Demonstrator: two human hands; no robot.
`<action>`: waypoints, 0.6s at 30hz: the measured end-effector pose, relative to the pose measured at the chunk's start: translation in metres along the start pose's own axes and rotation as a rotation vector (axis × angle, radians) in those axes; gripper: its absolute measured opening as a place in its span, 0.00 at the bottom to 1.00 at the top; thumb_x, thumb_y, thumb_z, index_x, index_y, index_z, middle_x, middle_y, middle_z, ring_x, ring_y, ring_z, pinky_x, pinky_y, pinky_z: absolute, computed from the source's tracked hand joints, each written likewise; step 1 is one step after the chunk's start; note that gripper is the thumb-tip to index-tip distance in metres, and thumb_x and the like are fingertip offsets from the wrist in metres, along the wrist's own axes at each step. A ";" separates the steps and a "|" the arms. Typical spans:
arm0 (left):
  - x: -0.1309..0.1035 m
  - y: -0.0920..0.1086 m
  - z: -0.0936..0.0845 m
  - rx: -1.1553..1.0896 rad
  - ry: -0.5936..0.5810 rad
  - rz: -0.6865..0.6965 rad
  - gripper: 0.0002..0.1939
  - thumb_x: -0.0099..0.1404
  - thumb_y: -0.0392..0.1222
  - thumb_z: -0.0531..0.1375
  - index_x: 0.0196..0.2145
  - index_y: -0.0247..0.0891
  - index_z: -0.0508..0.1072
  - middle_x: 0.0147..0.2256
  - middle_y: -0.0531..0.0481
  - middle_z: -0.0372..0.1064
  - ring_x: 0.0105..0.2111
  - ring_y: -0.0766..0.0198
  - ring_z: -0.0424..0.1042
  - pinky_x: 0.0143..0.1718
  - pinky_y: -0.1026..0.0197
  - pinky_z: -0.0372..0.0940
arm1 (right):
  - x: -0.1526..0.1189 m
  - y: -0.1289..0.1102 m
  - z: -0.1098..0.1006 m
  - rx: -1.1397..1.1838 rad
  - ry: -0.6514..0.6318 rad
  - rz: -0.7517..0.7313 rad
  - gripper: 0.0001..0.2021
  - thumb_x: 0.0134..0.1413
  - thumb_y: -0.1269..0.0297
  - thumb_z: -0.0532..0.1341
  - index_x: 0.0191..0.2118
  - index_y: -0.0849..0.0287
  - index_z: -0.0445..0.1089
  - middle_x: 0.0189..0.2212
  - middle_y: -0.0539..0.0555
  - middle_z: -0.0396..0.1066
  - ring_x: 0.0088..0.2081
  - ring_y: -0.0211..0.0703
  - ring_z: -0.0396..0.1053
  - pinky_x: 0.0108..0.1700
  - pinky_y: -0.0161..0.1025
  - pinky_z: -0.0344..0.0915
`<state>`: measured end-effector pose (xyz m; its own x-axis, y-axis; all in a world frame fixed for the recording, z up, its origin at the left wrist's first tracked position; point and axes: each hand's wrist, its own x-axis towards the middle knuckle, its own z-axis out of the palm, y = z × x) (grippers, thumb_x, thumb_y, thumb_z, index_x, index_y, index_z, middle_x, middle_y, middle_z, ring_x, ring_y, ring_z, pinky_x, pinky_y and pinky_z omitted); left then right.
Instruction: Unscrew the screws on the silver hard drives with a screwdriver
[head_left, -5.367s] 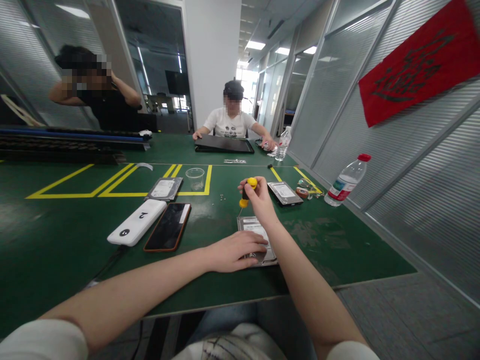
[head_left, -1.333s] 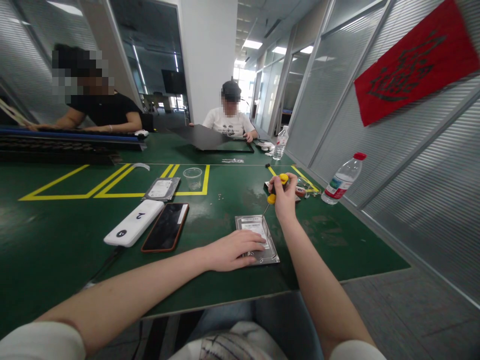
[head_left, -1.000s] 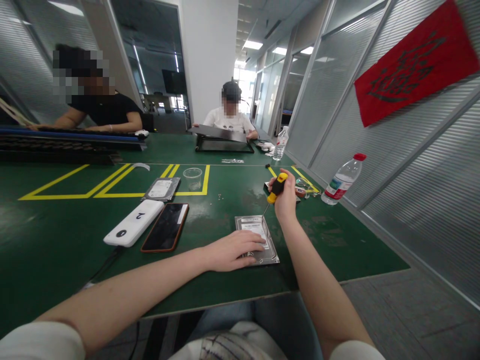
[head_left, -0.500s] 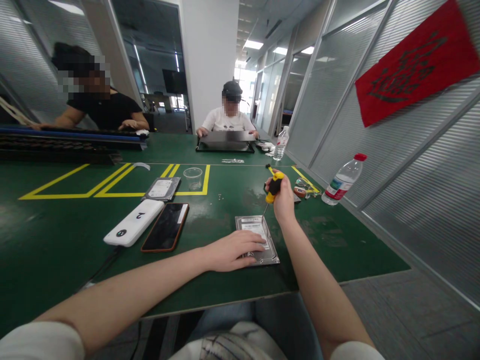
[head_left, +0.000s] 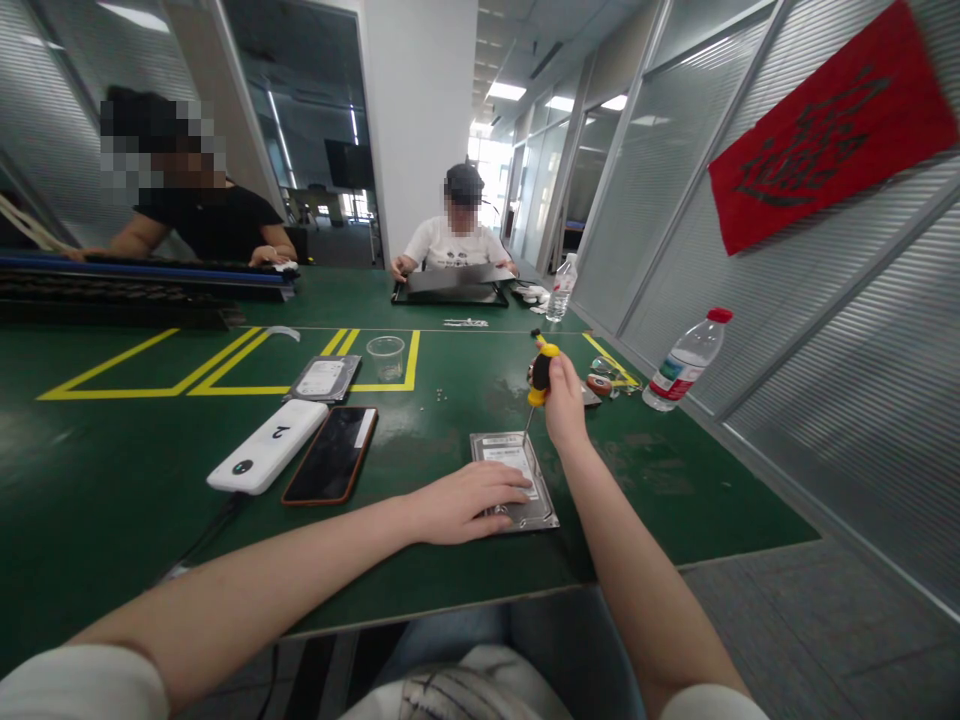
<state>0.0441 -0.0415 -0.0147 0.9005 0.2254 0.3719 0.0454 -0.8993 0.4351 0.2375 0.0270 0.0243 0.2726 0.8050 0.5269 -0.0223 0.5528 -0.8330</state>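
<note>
A silver hard drive (head_left: 541, 511) with a white label lies flat on the green table, close to its front edge. My left hand (head_left: 472, 500) rests open across the drive's left and lower part, fingers stretched over the label and covering some of it. In my right hand (head_left: 564, 395) is a yellow-and-black screwdriver (head_left: 542, 378), held by the handle. Its thin shaft points down, with the tip at the drive's upper right area; whether it sits in a screw is too small to tell.
Left of the drive lie a phone (head_left: 331, 456), a white power bank (head_left: 268, 447) with a cable and a second hard drive (head_left: 324, 378). A clear plastic cup (head_left: 385, 357) stands behind, near tiny screws (head_left: 440, 394). A water bottle (head_left: 688, 362) stands at right. Two people sit across the table.
My right hand has turned slightly around the screwdriver, and the handle has shifted a little to the left. My left hand and the drive stay put. The person opposite has tilted a dark sheet.
</note>
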 end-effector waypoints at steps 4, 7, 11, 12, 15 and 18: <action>0.000 0.000 0.000 0.006 0.005 0.012 0.16 0.73 0.44 0.50 0.55 0.37 0.66 0.57 0.39 0.65 0.59 0.54 0.61 0.62 0.49 0.54 | 0.001 0.001 0.002 0.138 -0.003 0.008 0.21 0.54 0.41 0.55 0.43 0.53 0.65 0.27 0.46 0.69 0.26 0.33 0.67 0.30 0.32 0.64; 0.000 0.000 0.001 0.005 0.006 0.009 0.16 0.74 0.44 0.50 0.55 0.38 0.67 0.57 0.39 0.65 0.59 0.54 0.62 0.62 0.49 0.54 | -0.002 -0.002 0.003 0.122 -0.019 0.012 0.22 0.47 0.42 0.62 0.41 0.52 0.60 0.26 0.44 0.68 0.25 0.32 0.66 0.28 0.31 0.63; 0.000 0.000 0.001 -0.001 0.002 0.001 0.16 0.73 0.45 0.50 0.55 0.39 0.66 0.58 0.40 0.64 0.59 0.54 0.61 0.61 0.49 0.54 | -0.004 -0.007 0.005 0.070 -0.016 0.011 0.23 0.42 0.43 0.66 0.36 0.53 0.59 0.25 0.43 0.68 0.25 0.32 0.67 0.29 0.30 0.64; 0.000 0.000 0.001 -0.001 -0.001 -0.001 0.16 0.73 0.45 0.50 0.55 0.38 0.66 0.58 0.40 0.64 0.59 0.54 0.61 0.62 0.49 0.54 | -0.004 -0.008 0.006 0.066 -0.028 0.017 0.22 0.44 0.43 0.65 0.36 0.53 0.60 0.26 0.44 0.69 0.26 0.33 0.68 0.30 0.31 0.66; 0.000 0.000 0.000 0.003 -0.002 -0.001 0.16 0.73 0.44 0.50 0.55 0.38 0.66 0.58 0.40 0.64 0.59 0.54 0.61 0.62 0.50 0.53 | -0.004 -0.007 0.006 0.083 -0.050 0.036 0.21 0.51 0.40 0.58 0.34 0.55 0.64 0.27 0.48 0.72 0.28 0.35 0.69 0.33 0.34 0.68; 0.000 0.000 0.000 0.009 -0.001 0.007 0.16 0.74 0.44 0.50 0.55 0.37 0.66 0.57 0.40 0.65 0.59 0.54 0.61 0.61 0.50 0.53 | -0.004 -0.006 0.005 0.125 -0.008 0.048 0.24 0.54 0.37 0.52 0.34 0.56 0.66 0.26 0.49 0.69 0.25 0.33 0.67 0.29 0.33 0.65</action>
<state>0.0438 -0.0418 -0.0145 0.9011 0.2189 0.3742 0.0430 -0.9040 0.4253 0.2318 0.0221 0.0281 0.2607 0.8325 0.4889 -0.1545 0.5359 -0.8300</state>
